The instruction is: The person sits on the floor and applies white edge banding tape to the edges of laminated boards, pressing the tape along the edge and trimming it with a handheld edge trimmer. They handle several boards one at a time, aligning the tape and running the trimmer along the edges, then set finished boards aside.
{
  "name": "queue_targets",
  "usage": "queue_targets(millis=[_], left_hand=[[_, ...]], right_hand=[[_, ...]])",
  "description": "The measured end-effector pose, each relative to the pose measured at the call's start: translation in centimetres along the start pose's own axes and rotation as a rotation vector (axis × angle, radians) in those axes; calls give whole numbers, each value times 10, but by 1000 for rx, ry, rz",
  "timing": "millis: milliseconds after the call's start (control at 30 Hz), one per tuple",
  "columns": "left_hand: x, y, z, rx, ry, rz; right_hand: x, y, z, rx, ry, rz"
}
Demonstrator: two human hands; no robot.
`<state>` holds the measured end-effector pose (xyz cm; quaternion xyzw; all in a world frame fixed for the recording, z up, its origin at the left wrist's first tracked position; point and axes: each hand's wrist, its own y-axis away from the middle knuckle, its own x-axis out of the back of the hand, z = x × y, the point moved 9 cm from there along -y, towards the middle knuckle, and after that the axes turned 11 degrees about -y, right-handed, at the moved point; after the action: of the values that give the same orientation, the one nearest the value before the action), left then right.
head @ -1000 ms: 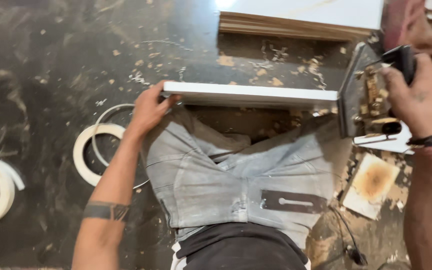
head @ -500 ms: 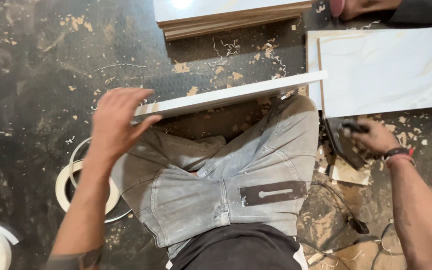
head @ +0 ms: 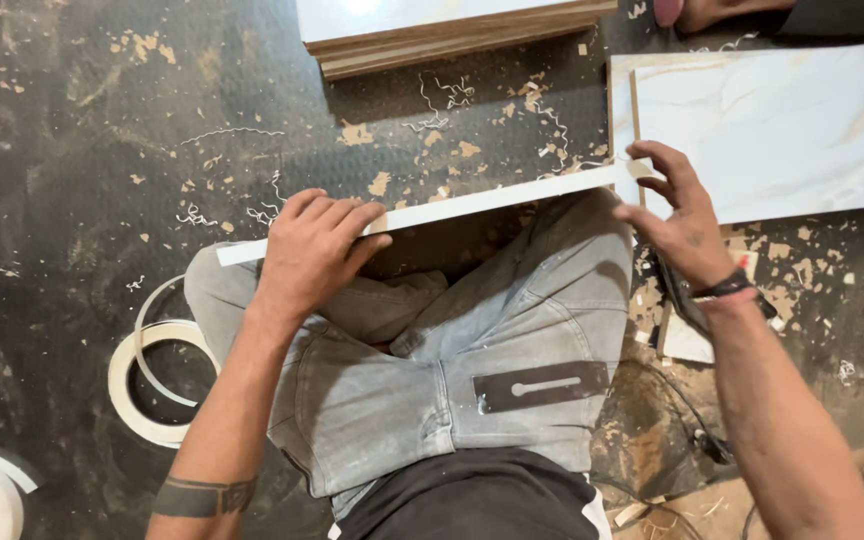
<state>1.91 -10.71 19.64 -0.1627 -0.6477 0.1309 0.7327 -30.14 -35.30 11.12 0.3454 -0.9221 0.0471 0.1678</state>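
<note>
We hold a long white laminated strip on edge across our lap, over the grey jeans. Our left hand lies curled over the strip near its left end, fingers wrapped over the top edge. Half a second ago our right hand was down on the floor right of the strip, at a dark power tool; now it is at the strip's right end, fingers spread and loosely open, thumb touching the edge, holding nothing else. So the tool is set aside and both hands work the strip itself. Beyond the strip's right end lies a white marbled panel; behind the strip sits a stack of boards. Left of it, edge-banding coils rest on the shaving-strewn floor.
</note>
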Motion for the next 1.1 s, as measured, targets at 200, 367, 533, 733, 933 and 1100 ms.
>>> queue_targets(millis=[200,367,533,733,933,1100], left_hand=[[-2,0,-11,58,39,43],[-6,2,-10,100,30,40],[-10,1,-9,136,-7,20],[-12,0,-11,158,8,27],[-20,2,-18,184,36,-7],[-17,8,-29,116,-124,-2]], right_hand=[[-20,-27,-13,105,-228,66],[-17,-28,-7,133,-205,39],[-14,-32,4,99,-199,57],[-11,-41,10,-26,-189,11],[2,-74,-39,186,374,-62],[-47,-114,-22,106,499,-215]])
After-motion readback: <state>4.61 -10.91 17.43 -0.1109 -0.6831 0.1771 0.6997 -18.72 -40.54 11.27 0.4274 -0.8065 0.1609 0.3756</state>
